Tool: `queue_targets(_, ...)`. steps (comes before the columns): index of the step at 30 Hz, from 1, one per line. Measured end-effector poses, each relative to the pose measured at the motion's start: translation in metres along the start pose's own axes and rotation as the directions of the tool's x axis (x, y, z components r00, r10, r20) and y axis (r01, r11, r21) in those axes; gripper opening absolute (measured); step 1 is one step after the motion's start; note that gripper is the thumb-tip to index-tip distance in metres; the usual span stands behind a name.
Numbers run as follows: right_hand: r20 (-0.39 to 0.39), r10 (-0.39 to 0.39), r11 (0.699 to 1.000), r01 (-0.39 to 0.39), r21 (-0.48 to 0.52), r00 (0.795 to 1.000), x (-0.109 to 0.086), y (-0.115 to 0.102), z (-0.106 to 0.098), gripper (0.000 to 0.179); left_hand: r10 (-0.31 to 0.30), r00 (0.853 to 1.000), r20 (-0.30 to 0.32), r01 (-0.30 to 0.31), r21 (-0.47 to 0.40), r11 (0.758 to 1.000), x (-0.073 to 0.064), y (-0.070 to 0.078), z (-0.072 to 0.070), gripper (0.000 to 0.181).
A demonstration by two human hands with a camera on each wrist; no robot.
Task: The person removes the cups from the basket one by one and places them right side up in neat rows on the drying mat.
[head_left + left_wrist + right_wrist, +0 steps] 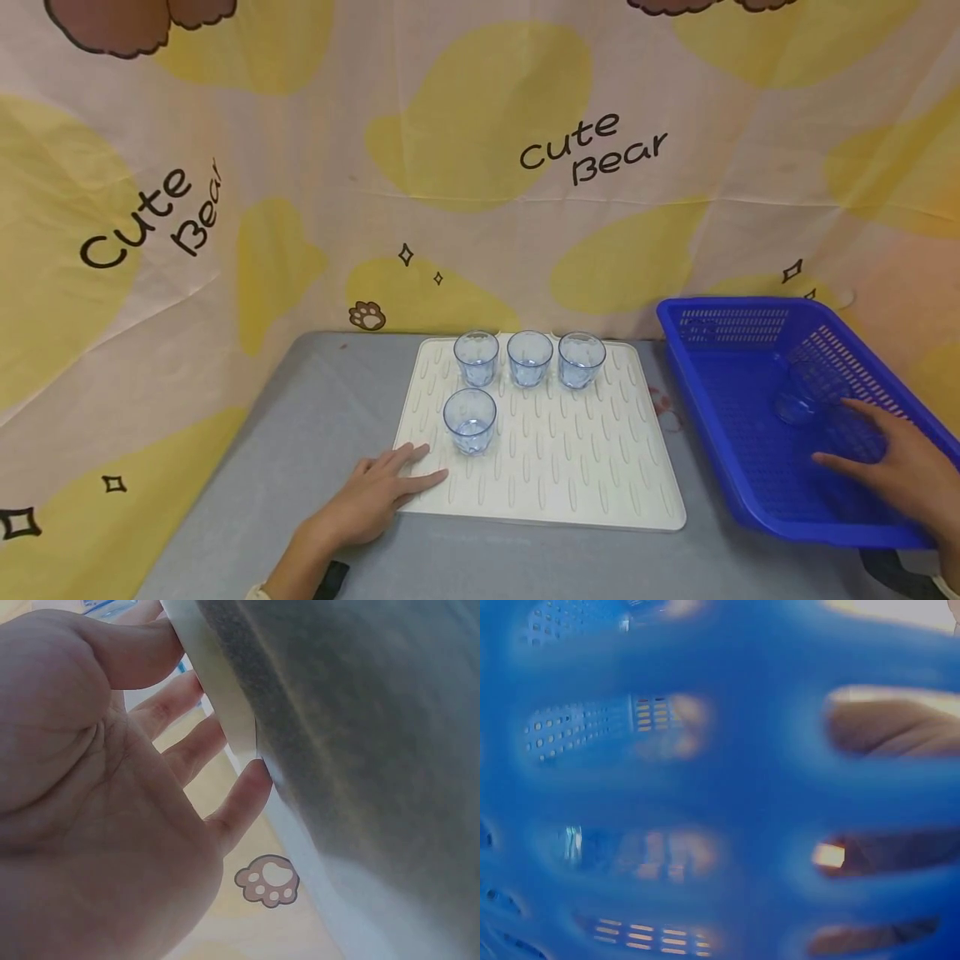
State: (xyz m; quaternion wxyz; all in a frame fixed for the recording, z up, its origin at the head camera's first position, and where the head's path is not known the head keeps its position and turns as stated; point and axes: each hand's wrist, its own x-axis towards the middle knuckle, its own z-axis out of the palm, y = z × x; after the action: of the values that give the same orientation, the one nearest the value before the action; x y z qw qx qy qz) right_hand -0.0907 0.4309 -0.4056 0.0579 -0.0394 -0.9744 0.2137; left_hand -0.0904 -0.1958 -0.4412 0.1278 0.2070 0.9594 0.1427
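Note:
My left hand [375,496] rests with spread fingers on the front left corner of a white ribbed drying mat [585,467]. In the left wrist view its fingers [187,742] touch the mat's edge [225,705]. Just behind those fingertips stands a clear bluish glass [470,423]. Three more glasses, left [476,360], middle [529,360] and right [581,362], stand in a row along the back. Inside a blue basket [738,500], my right hand [903,458] holds another glass [862,437] between thumb and fingers. The basket wall mostly hides this hand in the right wrist view.
Another transparent glass [797,404] is in the basket, left of my right hand. The basket's raised, slotted sides stand right of the mat on a grey tabletop [337,400]. A printed cloth [465,150] hangs behind and to the left.

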Motion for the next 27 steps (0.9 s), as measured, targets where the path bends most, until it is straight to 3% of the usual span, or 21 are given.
queue_targets(4,0.028,-0.04,0.998,0.039,0.047,0.999,0.0,0.004,0.004,0.1,0.011,1.0,-0.017,-0.011,0.0,1.0,0.0,-0.001,0.0,0.055)
queue_targets(10,0.178,0.071,0.997,-0.076,0.02,0.981,0.003,0.007,0.001,0.11,0.006,1.0,-0.016,-0.006,-0.005,1.0,0.0,-0.002,0.002,0.057)
queue_targets(14,0.246,0.101,0.995,-0.099,-0.021,0.964,0.005,0.009,0.0,0.107,-0.001,1.0,-0.016,0.001,-0.014,1.0,0.0,-0.002,0.003,0.056)
queue_targets(22,0.29,0.11,0.994,-0.106,-0.029,0.951,0.005,-0.002,-0.002,0.106,0.005,1.0,-0.024,-0.006,-0.019,1.0,0.0,-0.001,0.003,0.056)
queue_targets(27,0.212,0.089,0.994,-0.099,0.039,0.973,0.004,-0.008,-0.003,0.103,0.018,0.999,-0.034,-0.018,-0.009,1.0,-0.001,0.0,0.002,0.057)
